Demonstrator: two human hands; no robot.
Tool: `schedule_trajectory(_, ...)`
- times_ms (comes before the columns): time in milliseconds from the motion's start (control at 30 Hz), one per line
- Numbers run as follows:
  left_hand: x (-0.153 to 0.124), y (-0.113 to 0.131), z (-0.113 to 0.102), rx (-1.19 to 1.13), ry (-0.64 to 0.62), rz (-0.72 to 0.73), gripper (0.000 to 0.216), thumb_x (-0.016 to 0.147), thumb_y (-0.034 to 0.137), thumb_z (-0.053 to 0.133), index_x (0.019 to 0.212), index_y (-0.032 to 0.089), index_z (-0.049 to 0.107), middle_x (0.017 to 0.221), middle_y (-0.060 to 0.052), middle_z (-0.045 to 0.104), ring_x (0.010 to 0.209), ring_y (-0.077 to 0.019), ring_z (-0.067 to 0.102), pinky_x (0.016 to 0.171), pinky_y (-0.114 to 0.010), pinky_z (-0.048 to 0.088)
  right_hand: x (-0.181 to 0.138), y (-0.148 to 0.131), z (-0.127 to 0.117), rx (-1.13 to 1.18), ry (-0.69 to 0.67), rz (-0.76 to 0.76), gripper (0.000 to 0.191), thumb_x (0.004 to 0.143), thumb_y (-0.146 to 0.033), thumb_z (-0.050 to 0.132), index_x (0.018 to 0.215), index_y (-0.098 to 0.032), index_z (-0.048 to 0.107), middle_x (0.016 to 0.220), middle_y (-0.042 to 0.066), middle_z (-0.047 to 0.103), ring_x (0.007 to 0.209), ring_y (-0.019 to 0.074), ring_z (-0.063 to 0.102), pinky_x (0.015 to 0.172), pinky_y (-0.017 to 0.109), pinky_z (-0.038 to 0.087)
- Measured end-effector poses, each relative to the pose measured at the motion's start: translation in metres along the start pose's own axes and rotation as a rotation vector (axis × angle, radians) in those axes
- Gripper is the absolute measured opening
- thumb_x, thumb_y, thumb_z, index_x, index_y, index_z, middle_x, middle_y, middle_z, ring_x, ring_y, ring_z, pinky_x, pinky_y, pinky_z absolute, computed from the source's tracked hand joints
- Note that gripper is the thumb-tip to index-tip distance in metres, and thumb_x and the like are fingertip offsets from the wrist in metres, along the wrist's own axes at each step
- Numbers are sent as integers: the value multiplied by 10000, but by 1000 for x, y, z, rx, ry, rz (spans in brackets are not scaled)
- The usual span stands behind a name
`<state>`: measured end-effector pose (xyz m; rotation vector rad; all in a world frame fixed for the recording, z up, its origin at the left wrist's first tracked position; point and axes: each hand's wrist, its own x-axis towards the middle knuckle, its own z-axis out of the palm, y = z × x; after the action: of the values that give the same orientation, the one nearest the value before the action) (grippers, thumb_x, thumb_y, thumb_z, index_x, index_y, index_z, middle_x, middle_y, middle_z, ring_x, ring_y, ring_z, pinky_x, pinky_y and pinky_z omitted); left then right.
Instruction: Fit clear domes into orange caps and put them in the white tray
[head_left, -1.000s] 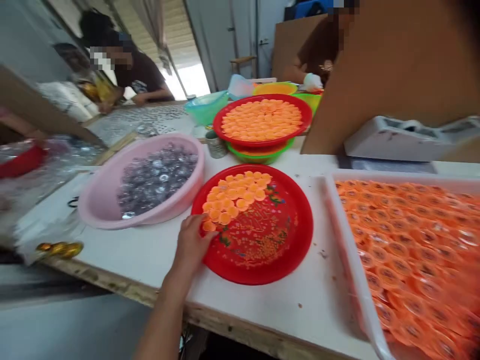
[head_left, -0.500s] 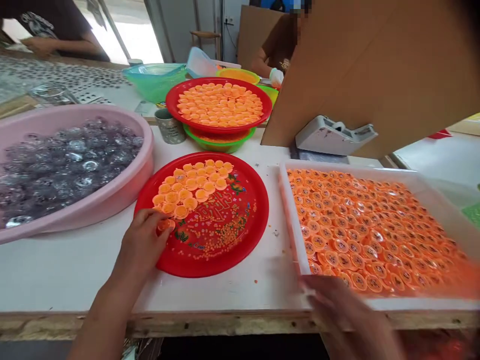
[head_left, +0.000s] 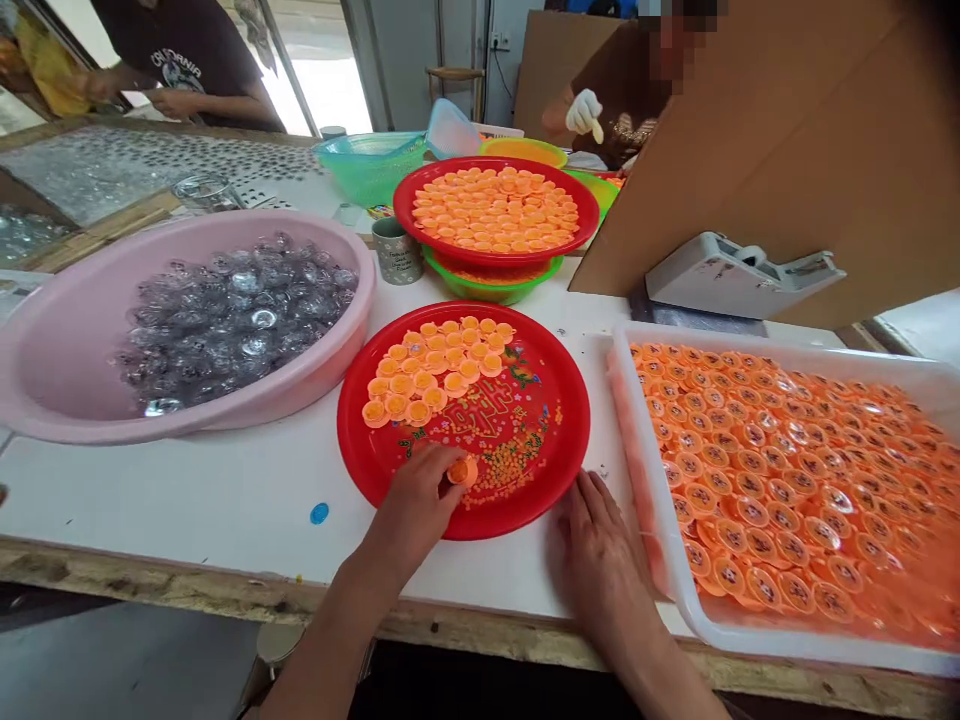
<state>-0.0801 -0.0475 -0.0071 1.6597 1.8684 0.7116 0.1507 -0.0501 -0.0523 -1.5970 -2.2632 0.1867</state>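
Over the front of a round red tray [head_left: 577, 400], my left hand [head_left: 421, 497] pinches a small orange plastic disc [head_left: 463, 470] between thumb and fingers. More orange discs [head_left: 427, 385] lie in rows at the tray's back left, and tiny orange beads [head_left: 510, 465] are scattered over its front right. My right hand [head_left: 604, 550] lies on the white table, fingers stretched out with their tips at the tray's right edge; nothing shows in it. Just right of it stands a white bin [head_left: 750, 345] full of orange discs with printed faces [head_left: 750, 485].
A pink tub [head_left: 67, 290] of clear plastic pieces stands left. Behind the tray are a grey cup [head_left: 397, 252] and another red tray of orange discs [head_left: 495, 210] on a green basin [head_left: 495, 290]. A tape dispenser [head_left: 739, 275] stands by a cardboard panel [head_left: 810, 150]. Two people work across the table.
My left hand has moved from the tray's left edge to its front with an orange disc. My right hand has come from the white bin's front corner to the red tray's edge.
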Motion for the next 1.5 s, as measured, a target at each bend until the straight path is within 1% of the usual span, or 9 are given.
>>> schedule_trajectory(67, 1, -1, -1, -23, 3, 13, 134, 813, 194, 540, 904, 241, 626, 998, -33, 682, 923, -214, 653, 816, -353, 550, -11, -1, -8, 64, -31, -20, 453, 852, -51, 412, 1265, -114, 589, 1276, 167, 611, 1257, 330, 493, 1006, 544, 462)
schedule_trajectory(200, 3, 0, -1, -64, 64, 46, 131, 794, 203, 558, 911, 238, 607, 934, -18, 681, 863, -202, 652, 790, -334, 545, -16, -5, -24, 265, -51, 18, 311, 853, -48, 445, 1008, -166, 688, 954, 115, 695, 900, 264, 628, 772, 433, 548)
schedule_trajectory(300, 1, 7, -2, -92, 39, 87, 127, 786, 190, 576, 900, 234, 611, 923, -8, 676, 875, -193, 648, 756, -298, 538, -10, -17, -35, 486, -33, 36, 283, 897, -72, 451, 996, -194, 685, 860, 80, 668, 771, 207, 633, 670, 333, 544)
schedule_trajectory(500, -12, 32, 3, -176, -54, 59, 151, 779, 197, 634, 922, 245, 630, 908, 6, 691, 835, -180, 646, 739, -295, 530, 10, -50, -47, 697, -48, -161, 468, 905, -20, 374, 1201, -265, 640, 979, 73, 577, 882, 185, 597, 730, 298, 536)
schedule_trajectory(700, -16, 41, 9, -228, -34, 10, 131, 777, 188, 603, 892, 226, 652, 876, -17, 688, 799, -184, 637, 708, -307, 527, 20, -38, -39, 639, 26, -33, 518, 859, 3, 397, 1272, -240, 595, 1031, 83, 558, 910, 198, 593, 781, 327, 543)
schedule_trajectory(867, -13, 39, 10, -265, -82, -64, 141, 739, 225, 663, 880, 217, 660, 846, -8, 680, 767, -183, 636, 670, -295, 513, 23, -44, -39, 681, -98, -192, 556, 847, 35, 378, 1224, -289, 627, 988, 51, 568, 899, 173, 597, 771, 284, 541)
schedule_trajectory(1067, -9, 33, 8, -274, -65, -96, 154, 717, 172, 642, 865, 205, 673, 886, -21, 679, 811, -190, 628, 699, -291, 499, 23, -30, -35, 532, 6, 11, 428, 886, -33, 419, 1256, -179, 580, 1056, 100, 583, 927, 206, 619, 789, 325, 543)
schedule_trajectory(1267, -6, 25, 3, -457, -74, -181, 161, 746, 246, 661, 903, 211, 664, 897, -17, 676, 805, -178, 624, 696, -264, 502, -8, -7, -47, 482, -46, 105, 227, 915, -75, 449, 919, -189, 645, 842, 57, 597, 752, 189, 605, 662, 310, 505)
schedule_trajectory(1500, -9, 37, 1, -492, -171, -202, 192, 716, 241, 695, 904, 206, 697, 904, -27, 658, 808, -182, 616, 680, -259, 482, 14, -45, -57, 617, -203, -192, 610, 829, 49, 359, 1330, -259, 520, 1072, 83, 538, 924, 189, 580, 770, 299, 529)
